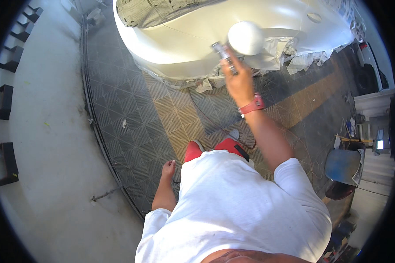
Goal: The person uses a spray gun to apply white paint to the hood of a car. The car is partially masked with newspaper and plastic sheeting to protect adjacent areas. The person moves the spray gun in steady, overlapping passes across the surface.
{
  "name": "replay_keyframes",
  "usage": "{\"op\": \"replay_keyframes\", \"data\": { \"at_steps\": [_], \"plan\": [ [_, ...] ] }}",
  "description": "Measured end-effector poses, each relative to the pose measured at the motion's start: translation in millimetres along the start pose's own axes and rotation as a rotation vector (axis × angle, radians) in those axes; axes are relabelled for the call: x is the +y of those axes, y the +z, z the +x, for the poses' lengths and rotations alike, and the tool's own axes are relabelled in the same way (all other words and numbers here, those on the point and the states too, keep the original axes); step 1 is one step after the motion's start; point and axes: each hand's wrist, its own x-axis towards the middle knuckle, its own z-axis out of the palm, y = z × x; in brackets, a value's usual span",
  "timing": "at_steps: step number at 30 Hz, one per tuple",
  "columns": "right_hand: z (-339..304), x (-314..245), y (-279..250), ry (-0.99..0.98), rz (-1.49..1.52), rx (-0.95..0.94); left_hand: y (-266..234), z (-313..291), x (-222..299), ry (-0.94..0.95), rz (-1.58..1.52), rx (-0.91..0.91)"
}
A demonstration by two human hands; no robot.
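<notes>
My right hand (241, 81) is stretched out in front of me, closed around a spray gun (226, 57) with a round white cup (245, 38). A red watch is on that wrist. The gun is at the lower side of a glossy pearl-white car body (175, 50), with its nozzle end toward the left; whether spray is coming out I cannot make out. My left hand (169, 167) hangs low beside my left leg, its fingers curled in. What that hand holds, if anything, is hidden.
Newspaper (162, 11) masks the car's upper part, and crumpled masking sheets (276, 52) hang along its lower edge. A thin hose (202, 113) trails over the tiled floor (118, 87) near my feet. A pale wall (48, 114) stands at left, a blue drum (343, 165) at right.
</notes>
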Motion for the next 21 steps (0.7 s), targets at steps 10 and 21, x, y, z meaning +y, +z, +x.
{"op": "replay_keyframes", "data": {
  "at_steps": [10, 21],
  "plan": [
    [-13, -41, 94, 0.161, 0.259, -0.319, -24, -5, 38, -0.031, -0.043, 0.071],
    [60, 12, -25, 0.456, 0.304, 0.119, 6, -8, -15, -0.152, 0.038, -0.05]
  ]
}}
